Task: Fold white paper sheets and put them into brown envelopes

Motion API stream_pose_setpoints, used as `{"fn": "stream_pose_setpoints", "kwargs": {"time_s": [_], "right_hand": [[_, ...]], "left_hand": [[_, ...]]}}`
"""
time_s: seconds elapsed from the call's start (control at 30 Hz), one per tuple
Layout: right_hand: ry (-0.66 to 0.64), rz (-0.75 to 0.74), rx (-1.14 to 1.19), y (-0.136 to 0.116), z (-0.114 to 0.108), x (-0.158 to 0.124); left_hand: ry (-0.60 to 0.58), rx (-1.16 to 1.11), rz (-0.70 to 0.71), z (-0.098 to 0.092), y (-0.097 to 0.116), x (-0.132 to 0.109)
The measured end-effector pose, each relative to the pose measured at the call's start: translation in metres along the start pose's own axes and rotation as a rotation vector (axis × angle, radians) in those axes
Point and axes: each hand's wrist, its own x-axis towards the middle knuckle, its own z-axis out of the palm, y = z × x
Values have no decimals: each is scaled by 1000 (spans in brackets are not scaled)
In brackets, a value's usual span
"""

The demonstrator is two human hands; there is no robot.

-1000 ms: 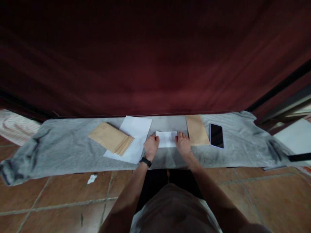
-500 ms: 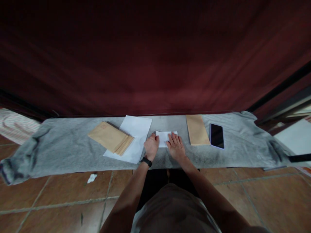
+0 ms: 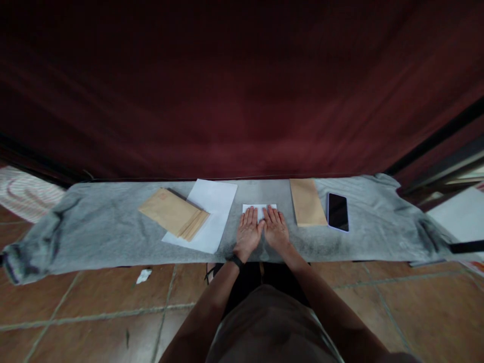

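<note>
Lying flat on white paper (image 3: 260, 214), head view: person's left hand (image 3: 248, 233) and right hand (image 3: 276, 230), fingers extended, gripping nothing. Paper on gray cloth (image 3: 102, 227), between kraft envelope stack (image 3: 168, 212) on white sheet (image 3: 220, 201) and single kraft envelope (image 3: 308, 202); smartphone (image 3: 338, 212) beside latter.

A black band (image 3: 236, 261) is worn on the left wrist, the forearms (image 3: 216, 296) are uncovered, and the body is clothed in a dull brownish top (image 3: 269, 325) and black trousers (image 3: 244, 288)
</note>
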Motion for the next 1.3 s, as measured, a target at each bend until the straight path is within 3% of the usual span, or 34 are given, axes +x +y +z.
{"fn": "stream_pose_setpoints", "kwargs": {"time_s": [0.23,0.43,0.7,1.1,1.2,1.3], "right_hand": [[100,63,-14,16,3,-3],[56,160,-21,16,-8,3],[-86,-116,129,-30,2,28],[44,-51,-18,27,0,11],[48,-44,-24,27,0,10],[38,-51,-36,27,0,9]], "left_hand": [[9,60,-83,-3,-18,-3],[4,56,-99,-3,-15,-3],[-40,62,-109,-7,-14,-2],[-14,53,-110,-7,-15,-3],[-6,55,-131,-9,-5,1],[-6,3,-66,-8,16,10]]}}
